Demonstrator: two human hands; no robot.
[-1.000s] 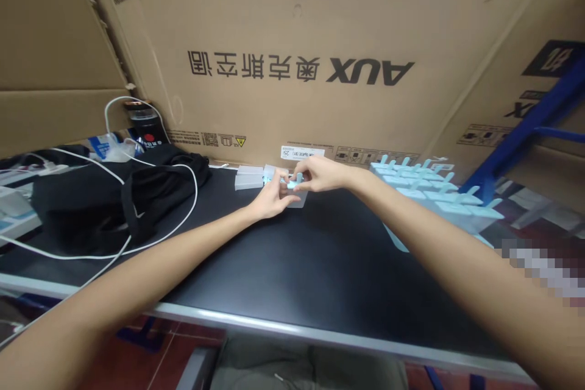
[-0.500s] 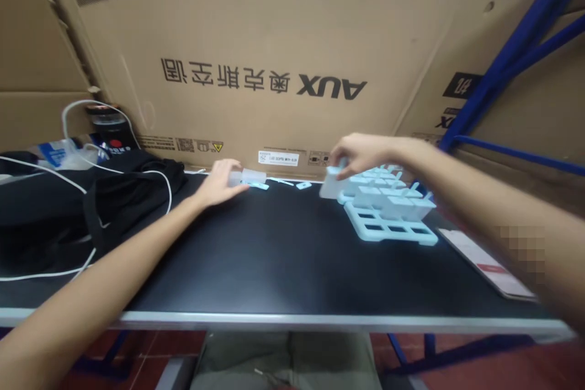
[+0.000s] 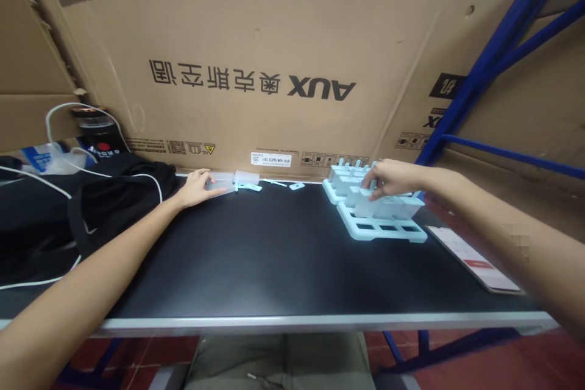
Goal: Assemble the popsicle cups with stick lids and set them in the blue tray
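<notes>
My right hand [image 3: 381, 179] reaches over a pale-blue popsicle mold rack [image 3: 359, 233]. Its fingers are closed around the top of a translucent popsicle mold [image 3: 364, 206] in the front part of the filled rows; the fingers partly hide the lid and stick. Several other lidded molds [image 3: 340, 178] with upright blue sticks stand in the rack. At the far left-centre, my left hand [image 3: 197, 188] lies with thumb and fingers apart at the end of a clear, lidless mold [image 3: 222, 183] on its side. Another clear mold [image 3: 247, 177] lies right beside it.
On the black table [image 3: 274, 256] lie a blue lid [image 3: 297, 186], a thin blue stick [image 3: 275, 182] and another blue piece [image 3: 249, 187]. A black bag [image 3: 123, 195] with white cables lies left. Cardboard [image 3: 256, 24] stands behind. A phone-like slab [image 3: 473, 259] and blue frame [image 3: 479, 76] are at right.
My right hand has carried a lidded mold from beside my left hand rightward to the rack and lowered it there. My left hand has drawn back left along the clear molds. The view turned right.
</notes>
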